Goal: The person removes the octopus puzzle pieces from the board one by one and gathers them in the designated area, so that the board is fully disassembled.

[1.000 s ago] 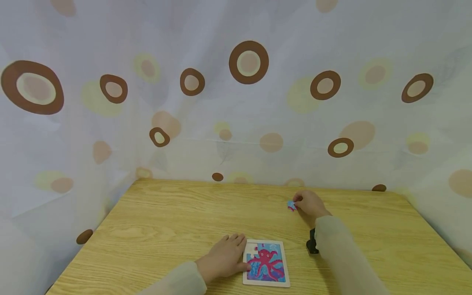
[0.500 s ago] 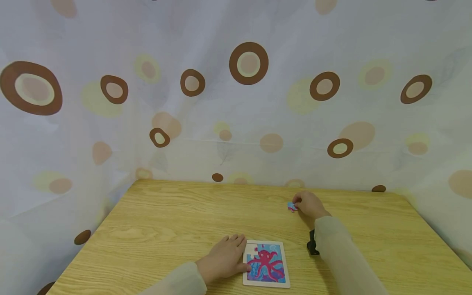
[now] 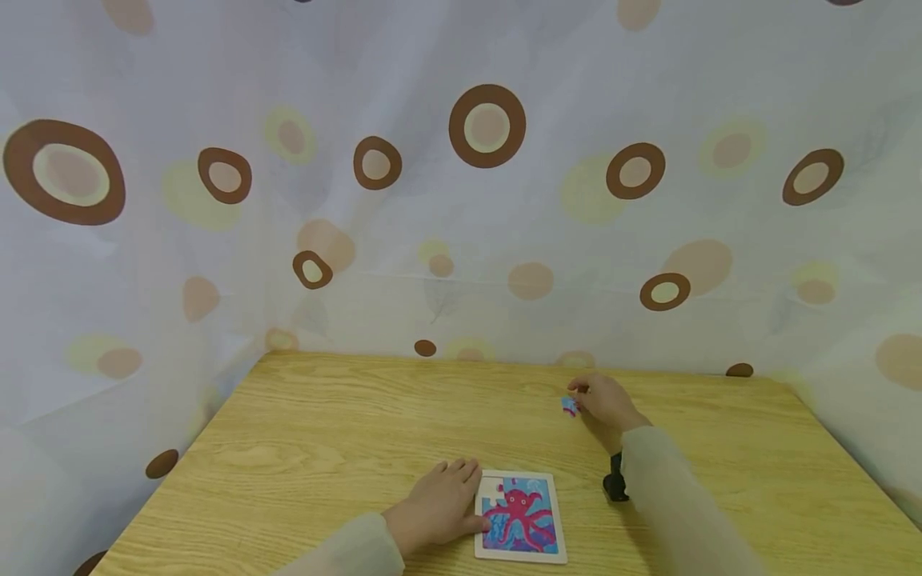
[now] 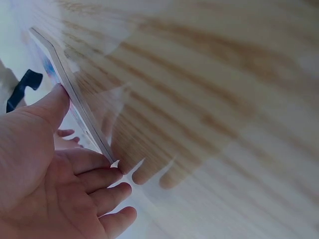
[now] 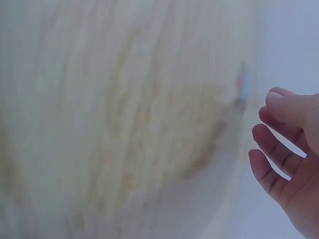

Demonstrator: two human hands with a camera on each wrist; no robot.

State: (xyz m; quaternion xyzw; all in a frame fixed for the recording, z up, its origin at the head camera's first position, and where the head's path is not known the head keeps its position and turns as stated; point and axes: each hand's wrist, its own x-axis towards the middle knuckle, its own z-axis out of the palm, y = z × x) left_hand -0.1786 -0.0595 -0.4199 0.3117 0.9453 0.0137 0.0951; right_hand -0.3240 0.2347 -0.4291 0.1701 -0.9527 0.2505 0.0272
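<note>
A white-framed octopus puzzle point(image 3: 520, 516) lies on the table with its upper-left part bare. My left hand point(image 3: 435, 504) rests along its left side, thumb over the frame; in the left wrist view, the left hand point(image 4: 65, 169) has its thumb and fingers at the frame edge point(image 4: 82, 107). Farther back, a small blue and pink piece point(image 3: 570, 406) lies beside the fingertips of my right hand point(image 3: 608, 402). The right wrist view shows the right hand point(image 5: 294, 144) with loosely bent fingers and a gap between them and the blurred piece point(image 5: 243, 87).
The wooden table point(image 3: 346, 424) meets a pale curtain point(image 3: 403, 312) with brown and yellow ovals at its back and sides. A black device point(image 3: 615, 480) is on the right wrist, below the sleeve cuff.
Beside the right fingertips, the small piece has turned and shifted slightly toward the front. The right fingers have spread a little apart. The left hand and the framed puzzle have stayed in place.
</note>
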